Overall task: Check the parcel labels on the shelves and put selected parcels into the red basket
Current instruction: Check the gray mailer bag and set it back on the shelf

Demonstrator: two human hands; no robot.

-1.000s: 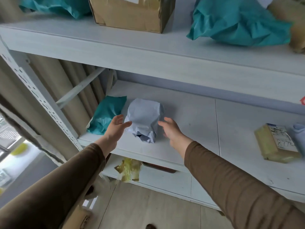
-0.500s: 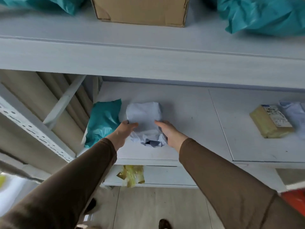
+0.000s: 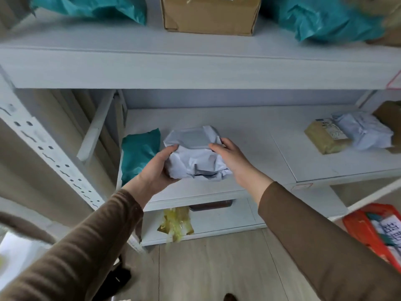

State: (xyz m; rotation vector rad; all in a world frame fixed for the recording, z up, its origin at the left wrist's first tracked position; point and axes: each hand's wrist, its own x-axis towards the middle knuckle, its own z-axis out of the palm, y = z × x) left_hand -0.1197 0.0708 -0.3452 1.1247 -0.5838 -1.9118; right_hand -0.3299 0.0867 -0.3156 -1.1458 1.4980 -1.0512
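Parcel [image 3: 195,155] in hand, label unchecked

Your left hand [image 3: 156,168] grips it; right hand [image 3: 232,157] touches, fingers straight, near the shelf's [image 3: 249,131] front edge. Turn it, find the label.

Crumpled white plastic mailer parcel [image 3: 195,155]: tilted, at the front left of the middle white shelf [image 3: 249,135], its wrapping torn open at the near edge. Red plastic basket [image 3: 360,233]: partly visible at lower right, holding a white labelled parcel [image 3: 390,232].
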